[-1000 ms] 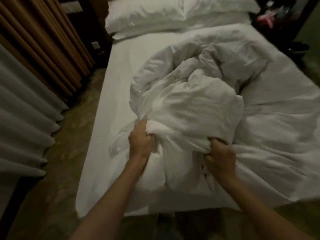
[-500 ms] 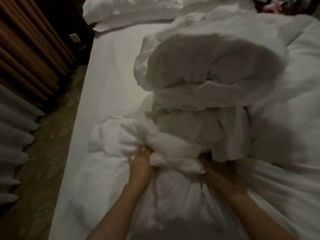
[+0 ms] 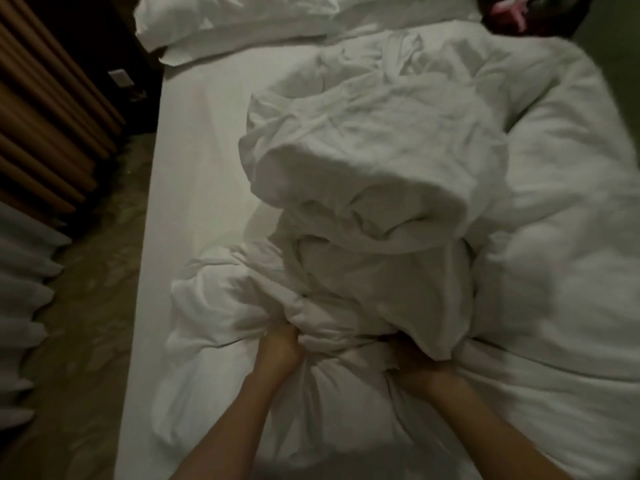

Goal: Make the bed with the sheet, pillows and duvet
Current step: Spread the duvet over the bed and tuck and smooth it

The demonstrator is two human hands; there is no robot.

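Dim room, white bedding throughout. Left hand (image 3: 278, 348) sits low at the near edge of the bed, fingers curled tight into a bunch of the duvet (image 3: 363, 188) — knuckles up, cloth gathered in the fist. Right hand (image 3: 414, 363) lies just beside it, to the right, in shadow and half covered by an overhanging fold; its fingers appear curled into the same bunch of fabric, though the grip itself is mostly hidden. Both forearms run in from the bottom of the view. Directly beyond the two hands the duvet rises in a thick, crumpled mound, a rolled lip folding over toward the hands; the rest of it spreads flatter beyond the right hand and across the far right of the bed. A smaller wrinkled lobe of the duvet lies just left of the left hand. Beyond and left of the left hand the fitted sheet (image 3: 194, 161) lies smooth and bare along the mattress edge. Far beyond the hands, at the head of the bed, two pillows (image 3: 225, 19) lie side by side — well apart from the mound. Left of the left hand, off the bed: patterned floor (image 3: 86, 306), then pale curtain (image 3: 20, 306) folds and brown slatted panelling (image 3: 45, 126). Something pink (image 3: 509, 10) shows at the far right corner, too blurred to identify.
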